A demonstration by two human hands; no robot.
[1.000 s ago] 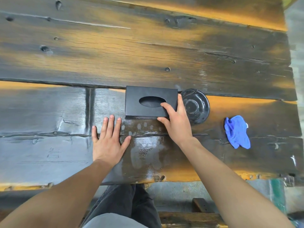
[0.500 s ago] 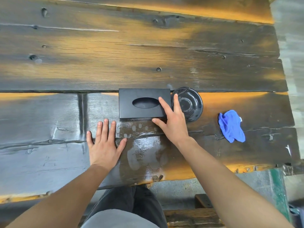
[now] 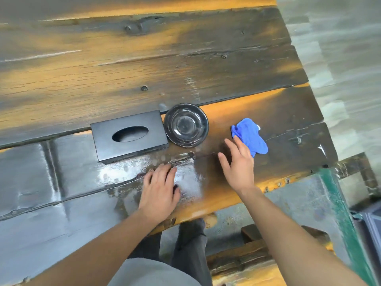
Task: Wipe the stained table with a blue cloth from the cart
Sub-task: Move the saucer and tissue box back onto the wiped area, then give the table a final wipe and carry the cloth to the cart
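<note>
A crumpled blue cloth (image 3: 250, 137) lies on the dark wooden table (image 3: 144, 65) near its right end. My right hand (image 3: 237, 164) hovers open just left of the cloth, its fingertips at the cloth's near edge; it holds nothing. My left hand (image 3: 159, 187) rests flat on a wet, shiny patch (image 3: 185, 174) of the table near the front edge, fingers slightly apart.
A black tissue box (image 3: 129, 135) and a black round dish (image 3: 186, 124) sit side by side behind my hands. A green table leg (image 3: 338, 205) and a wooden bench (image 3: 247, 259) are below the table's right end. The floor lies to the right.
My right hand has left the tissue box and moved right to the blue cloth. The view has swung to the right, and my left hand now lies on the wet patch.
</note>
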